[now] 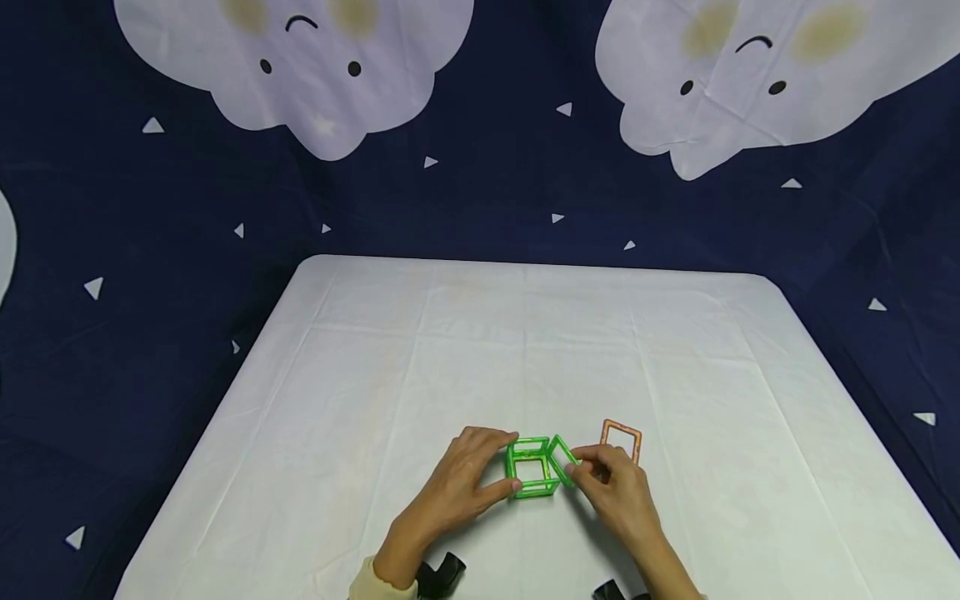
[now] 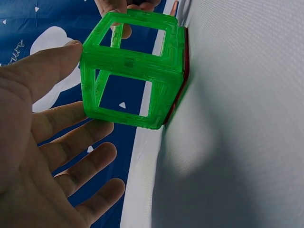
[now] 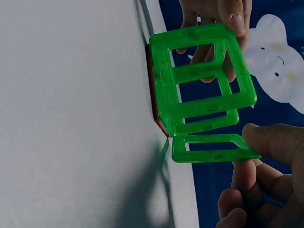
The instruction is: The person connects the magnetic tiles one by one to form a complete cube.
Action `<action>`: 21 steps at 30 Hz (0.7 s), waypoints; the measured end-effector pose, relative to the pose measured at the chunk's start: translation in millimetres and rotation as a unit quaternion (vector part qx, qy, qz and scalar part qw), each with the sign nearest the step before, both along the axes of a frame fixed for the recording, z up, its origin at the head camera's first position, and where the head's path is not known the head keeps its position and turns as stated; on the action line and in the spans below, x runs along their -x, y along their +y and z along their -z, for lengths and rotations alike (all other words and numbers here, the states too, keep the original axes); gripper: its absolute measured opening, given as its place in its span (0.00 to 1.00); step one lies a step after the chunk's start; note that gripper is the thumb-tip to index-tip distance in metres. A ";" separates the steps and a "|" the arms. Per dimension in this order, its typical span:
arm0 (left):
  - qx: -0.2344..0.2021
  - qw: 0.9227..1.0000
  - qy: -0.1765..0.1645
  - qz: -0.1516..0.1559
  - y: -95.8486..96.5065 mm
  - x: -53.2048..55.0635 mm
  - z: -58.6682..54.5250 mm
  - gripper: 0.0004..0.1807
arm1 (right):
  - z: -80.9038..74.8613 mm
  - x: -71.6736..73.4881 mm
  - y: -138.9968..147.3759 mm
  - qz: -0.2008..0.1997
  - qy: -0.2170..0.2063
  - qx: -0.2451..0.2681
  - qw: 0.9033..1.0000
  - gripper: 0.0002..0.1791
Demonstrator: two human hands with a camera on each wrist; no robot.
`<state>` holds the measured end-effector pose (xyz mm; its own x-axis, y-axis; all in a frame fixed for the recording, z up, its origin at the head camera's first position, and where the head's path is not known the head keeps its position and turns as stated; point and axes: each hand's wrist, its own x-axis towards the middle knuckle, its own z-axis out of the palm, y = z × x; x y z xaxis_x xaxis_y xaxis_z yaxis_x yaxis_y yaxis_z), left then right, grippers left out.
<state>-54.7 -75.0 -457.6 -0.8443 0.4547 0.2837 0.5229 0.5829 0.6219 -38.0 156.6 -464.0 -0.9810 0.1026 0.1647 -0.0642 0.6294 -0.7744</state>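
Observation:
On the table stands a cube-like frame of green see-through magnetic tiles [image 1: 534,492], with a red tile [image 2: 186,50] as its base. My left hand [image 1: 463,479] holds the frame from the left, the thumb at one corner and fingertips at another, while the remaining fingers spread loosely. Between thumb and fingers, my right hand [image 1: 617,485] pinches a single green square magnetic tile [image 3: 218,156]. That tile tilts outward beside the frame's right side, one edge close to the frame's lower edge near the red base.
An orange square magnetic tile [image 1: 637,450] lies on the white-covered table [image 1: 480,350], just behind my right hand. Beyond the table's far edge hangs a dark blue cloth [image 1: 480,200] with clouds and small white triangles. Black wrist gear [image 1: 442,575] shows near the left wrist.

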 end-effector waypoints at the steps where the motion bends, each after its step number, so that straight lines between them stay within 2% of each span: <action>1: -0.001 1.000 0.001 0.000 0.0 0.1 0.1 0.31 | -0.1 -0.2 -0.4 -0.001 0.002 0.001 1.000 0.08; 11: 0.000 1.000 0.011 0.001 0.1 0.0 0.8 0.31 | -1.7 -1.0 -3.9 -0.008 0.006 0.007 1.000 0.08; 21: -0.002 1.000 0.005 0.001 0.2 1.1 1.0 0.31 | -1.9 -1.3 -5.5 -0.008 -0.006 0.002 1.000 0.07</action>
